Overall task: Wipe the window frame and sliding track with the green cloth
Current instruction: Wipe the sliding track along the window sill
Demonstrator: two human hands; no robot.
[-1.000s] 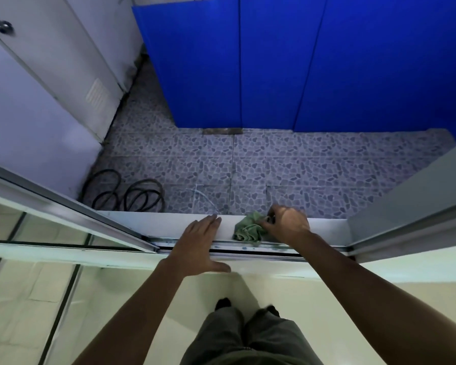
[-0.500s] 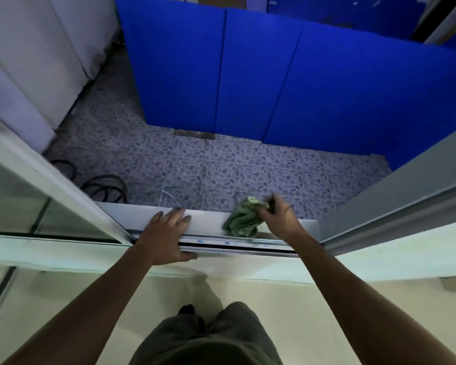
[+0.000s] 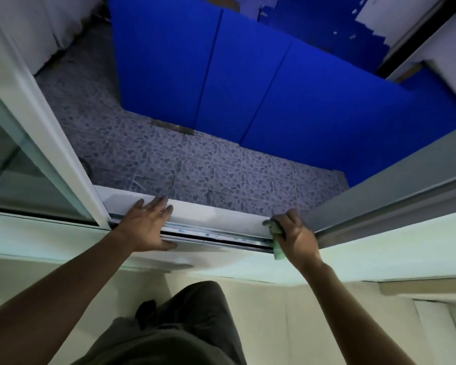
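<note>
The sliding track (image 3: 216,236) runs across the bottom of the open window, below the white sill of the window frame (image 3: 216,214). My right hand (image 3: 296,237) grips the green cloth (image 3: 277,248) at the right end of the track, next to the right sash. Most of the cloth is hidden under the hand. My left hand (image 3: 146,224) rests flat, fingers spread, on the sill and track at the left end, beside the left sash.
A glass sash (image 3: 45,154) stands at the left and a grey sash (image 3: 395,201) at the right. Beyond the opening lie a pebble-patterned tiled floor (image 3: 221,169) and blue panels (image 3: 248,83). A cream wall is below the sill.
My right hand has carried the cloth from the middle of the sill to the right end of the track. The left hand stays on the sill. The view has tilted.
</note>
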